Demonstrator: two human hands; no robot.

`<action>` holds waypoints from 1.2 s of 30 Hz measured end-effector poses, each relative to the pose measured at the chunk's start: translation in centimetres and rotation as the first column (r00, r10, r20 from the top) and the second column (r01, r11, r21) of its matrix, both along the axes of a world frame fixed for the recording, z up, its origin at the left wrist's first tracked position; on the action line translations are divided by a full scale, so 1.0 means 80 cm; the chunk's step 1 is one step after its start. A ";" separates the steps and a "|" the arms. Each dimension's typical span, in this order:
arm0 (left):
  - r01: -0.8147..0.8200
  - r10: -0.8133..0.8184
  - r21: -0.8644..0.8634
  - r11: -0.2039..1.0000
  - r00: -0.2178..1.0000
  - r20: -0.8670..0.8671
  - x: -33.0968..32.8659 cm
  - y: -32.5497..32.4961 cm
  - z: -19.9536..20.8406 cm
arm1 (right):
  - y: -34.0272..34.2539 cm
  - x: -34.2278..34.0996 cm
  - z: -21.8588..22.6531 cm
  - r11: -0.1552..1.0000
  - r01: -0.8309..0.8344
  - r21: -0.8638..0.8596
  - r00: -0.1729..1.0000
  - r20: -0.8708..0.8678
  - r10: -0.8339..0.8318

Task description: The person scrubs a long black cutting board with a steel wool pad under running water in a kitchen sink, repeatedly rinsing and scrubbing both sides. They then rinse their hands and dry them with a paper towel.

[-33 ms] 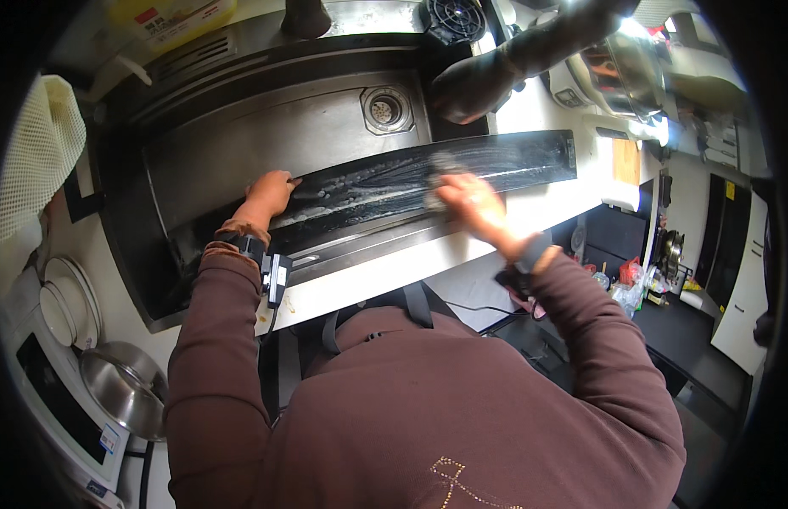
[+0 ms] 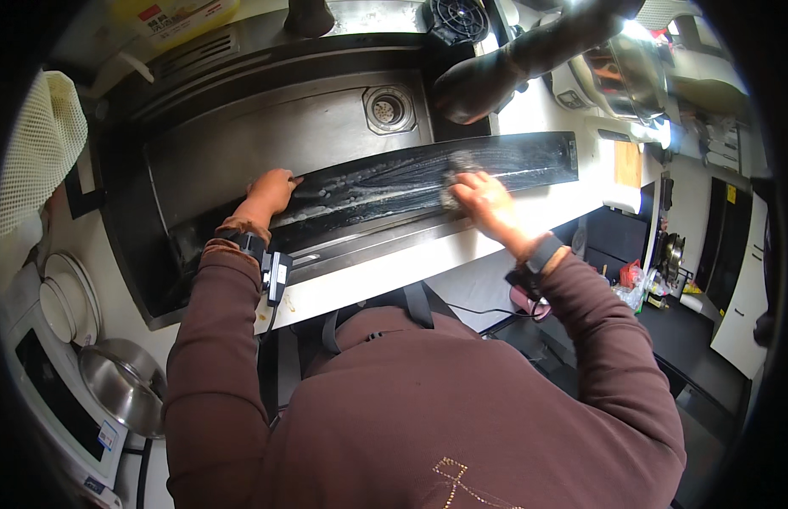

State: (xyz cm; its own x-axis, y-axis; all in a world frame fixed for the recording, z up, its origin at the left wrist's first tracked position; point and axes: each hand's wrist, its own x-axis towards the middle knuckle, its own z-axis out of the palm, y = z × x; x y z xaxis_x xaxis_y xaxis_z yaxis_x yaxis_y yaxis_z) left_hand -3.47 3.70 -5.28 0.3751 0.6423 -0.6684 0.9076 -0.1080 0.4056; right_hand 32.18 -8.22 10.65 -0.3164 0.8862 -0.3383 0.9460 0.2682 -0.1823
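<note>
A long, dark panel, streaked with white suds, slants across the front of the steel sink, its right end over the white counter. My left hand is closed on the panel's far edge toward its left end; the fingertips are partly hidden. In my right hand is a grey scouring pad, pressed flat on the soapy surface right of the panel's middle. Foam lies in clumps between the two hands, with smeared streaks around the pad.
A drain sits in the sink floor. Above the panel's right half hangs a dark faucet. A pot with a glass lid stands at the back right. Plates and a steel pot are at left; a yellow jug is at the back.
My right hand and the scouring pad have slid a little to the right along the panel. My left hand and the panel stay nearly where they were.
</note>
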 end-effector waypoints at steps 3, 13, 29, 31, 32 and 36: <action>0.015 -0.015 0.032 0.999 1.000 -0.004 0.004 0.002 0.000 | -0.001 -0.012 -0.018 0.980 -0.188 0.065 0.978 -0.078 0.192; 0.034 -0.035 0.052 0.998 0.999 0.031 0.034 0.004 -0.001 | 0.065 -0.096 -0.056 0.843 -0.458 -0.281 0.888 -0.185 0.421; -0.304 0.350 0.299 0.905 0.930 -0.114 -0.095 0.001 -0.003 | 0.032 0.024 -0.033 0.896 -0.394 0.205 0.917 0.013 0.400; -0.399 0.449 0.268 0.877 0.879 -0.162 -0.137 -0.006 -0.017 | 0.036 0.028 -0.027 0.916 -0.370 0.154 0.926 -0.021 0.377; -0.463 0.510 0.245 0.852 0.841 -0.182 -0.150 -0.008 -0.023 | 0.037 0.029 -0.024 0.918 -0.365 0.155 0.925 -0.048 0.376; -0.859 0.862 -0.067 0.507 0.507 0.032 -0.166 -0.006 -0.033 | 0.038 0.041 -0.009 0.938 -0.322 0.133 0.932 -0.132 0.338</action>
State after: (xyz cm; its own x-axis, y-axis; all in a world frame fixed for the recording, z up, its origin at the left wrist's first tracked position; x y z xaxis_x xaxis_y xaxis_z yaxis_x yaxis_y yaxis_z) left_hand -16.78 3.21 -7.95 -0.3122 0.6444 -0.6980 0.5225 0.7301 0.4404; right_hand 35.43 -5.19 9.92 -0.6369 0.7513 -0.1730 0.7644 0.5861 -0.2687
